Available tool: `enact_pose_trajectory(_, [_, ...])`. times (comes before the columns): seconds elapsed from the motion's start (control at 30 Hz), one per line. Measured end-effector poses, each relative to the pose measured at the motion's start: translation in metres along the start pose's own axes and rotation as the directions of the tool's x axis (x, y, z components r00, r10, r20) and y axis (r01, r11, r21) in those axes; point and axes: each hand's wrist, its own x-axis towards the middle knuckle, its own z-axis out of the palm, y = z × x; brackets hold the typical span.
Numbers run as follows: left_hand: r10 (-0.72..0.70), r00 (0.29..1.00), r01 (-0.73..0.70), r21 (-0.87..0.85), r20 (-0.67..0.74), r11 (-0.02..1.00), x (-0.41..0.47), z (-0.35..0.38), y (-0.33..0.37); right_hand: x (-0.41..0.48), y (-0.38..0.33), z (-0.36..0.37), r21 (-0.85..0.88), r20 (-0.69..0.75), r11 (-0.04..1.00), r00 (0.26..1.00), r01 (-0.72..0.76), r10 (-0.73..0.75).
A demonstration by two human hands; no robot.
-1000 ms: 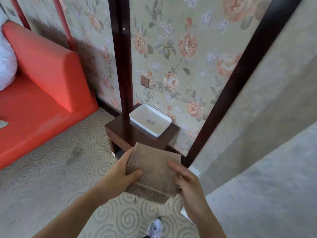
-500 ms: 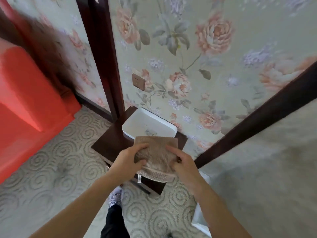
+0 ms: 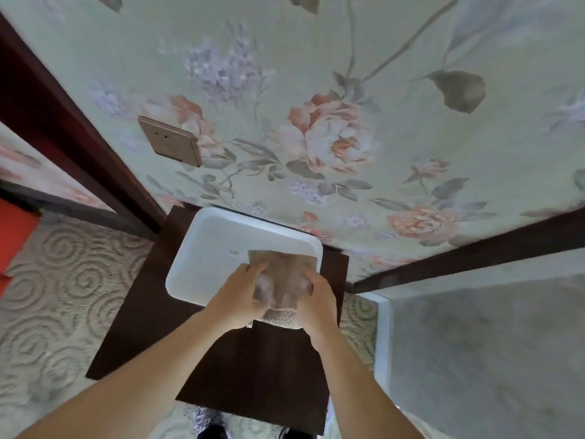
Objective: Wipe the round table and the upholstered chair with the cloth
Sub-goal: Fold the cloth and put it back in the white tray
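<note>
Both hands out in front, forearms bare.
- Left hand point(image 3: 240, 293): fingers curled into the left side of the cloth point(image 3: 281, 277), gripping it.
- Right hand point(image 3: 318, 299): fingers curled round the cloth's right side, gripping too. The 2 hands sit close together with the cloth bunched between them.
- Cloth: tan and ribbed, with a paler mesh-textured part showing low down between my hands. Its upper edge lies flat over the near right corner of the white tray point(image 3: 202, 248). Its lower end reaches past the tray's near rim, over the dark wood. I cannot tell whether it presses on the tray or only hangs over it.
- Tray: shallow, rounded corners, small grey lettering inside. It sits at the back of a dark wooden stand point(image 3: 142, 331), hard against the wall.
- Wall: floral wallpaper point(image 3: 329, 134), with 1 bronze socket plate point(image 3: 171, 142) up left of the tray. A dark wooden post point(image 3: 72, 137) runs down to the stand's left rear corner.
- Floor: pale swirl-patterned carpet point(image 3: 60, 299). A sliver of orange upholstery point(image 3: 14, 232) shows at the far left edge.
- My shoes point(image 3: 209, 426) show below the stand's near edge.
</note>
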Motion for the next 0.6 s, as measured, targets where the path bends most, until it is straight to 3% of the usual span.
enact_pose_trajectory(0.13, [-0.047, 0.993, 0.042, 0.05, 0.111, 0.998, 0.052, 0.017, -0.029, 0.051, 0.021, 0.022, -0.198, 0.074, 0.965, 0.985, 0.17, -0.158])
enact_pose_trajectory(0.3, [0.018, 0.992, -0.051, 0.273, 0.122, 0.961, 0.072, 0.045, -0.065, 0.07, 0.051, 0.049, -0.358, 0.197, 0.887, 0.952, 0.293, -0.235])
enact_pose_trajectory(0.43, [0.025, 0.992, -0.079, 0.438, 0.127, 0.896, 0.088, 0.063, -0.072, 0.084, 0.061, 0.063, -0.493, 0.278, 0.822, 0.947, 0.285, -0.161])
enact_pose_trajectory(0.6, [0.014, 0.997, -0.048, 0.461, 0.077, 0.886, 0.106, 0.065, -0.068, 0.109, 0.056, 0.071, -0.528, 0.194, 0.817, 0.97, 0.232, -0.149])
